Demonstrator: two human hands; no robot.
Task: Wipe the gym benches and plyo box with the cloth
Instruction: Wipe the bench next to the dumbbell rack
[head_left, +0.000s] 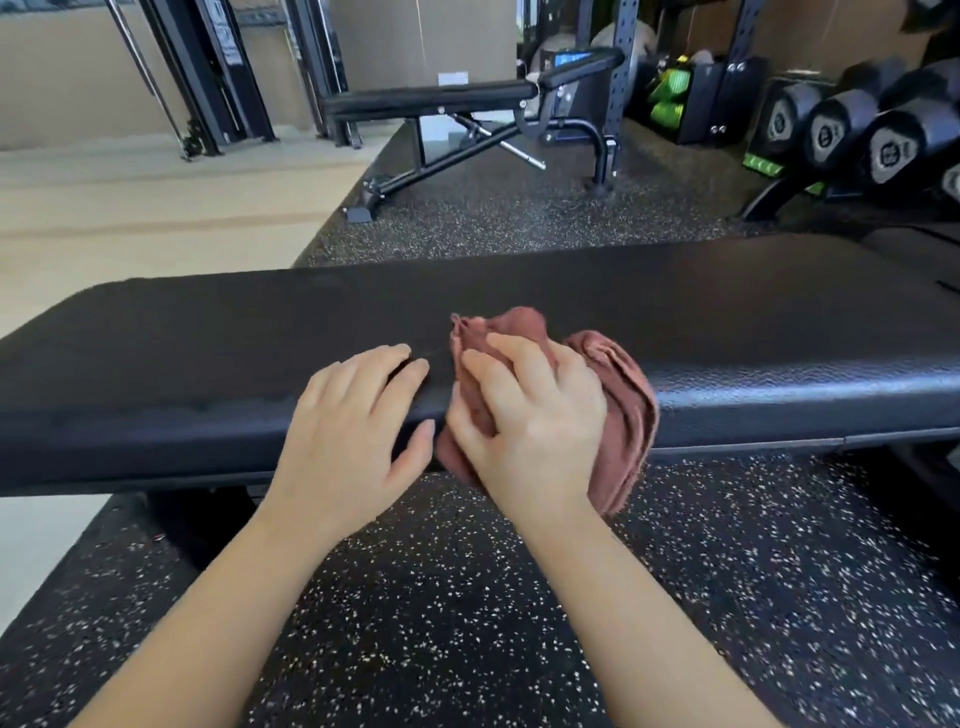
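Bare stretch of near bench pad (182, 353) leftward; bunched cloth (628, 400) rightward, dumbbells (893, 145) beyond.

This is a gym: an adjustable bench (431, 96) stands at twelve o'clock, hex dumbbells (888, 150) sit racked at two o'clock, a cable machine (228, 62) at eleven, speckled rubber flooring (441, 623) underfoot.

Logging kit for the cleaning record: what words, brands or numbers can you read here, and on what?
Nothing is legible.
Dumbbell end caps: grey badges, marks too blurred to read.
Blue label behind the far bench: blurred.
White stickers on the cable machine posts: too small.
Near bench and cloth: no text seen.
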